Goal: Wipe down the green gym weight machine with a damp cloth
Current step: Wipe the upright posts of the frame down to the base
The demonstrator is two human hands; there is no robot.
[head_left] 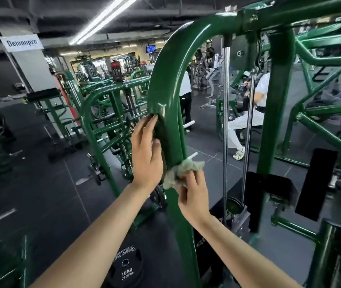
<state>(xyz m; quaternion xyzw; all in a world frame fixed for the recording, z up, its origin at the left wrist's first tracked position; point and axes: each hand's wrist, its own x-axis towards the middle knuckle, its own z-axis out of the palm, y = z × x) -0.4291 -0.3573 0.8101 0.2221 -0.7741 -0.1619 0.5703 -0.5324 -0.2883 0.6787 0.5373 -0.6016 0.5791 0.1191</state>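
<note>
With your right hand (194,196) pinching the bunched cloth (181,173) against the curved green upright (166,94) and your left hand (147,150) laid flat-fingered just above, draw the cloth along the tube under even pressure, overlapping each pass.

the gym is evenly lit from long ceiling tube lights (103,18) above me on the left, which glare white. bright glints sit on the glossy green post (165,96) in front of me. the wide lens bends straight bars near the edges, and the far left edge smears into blur.
</note>
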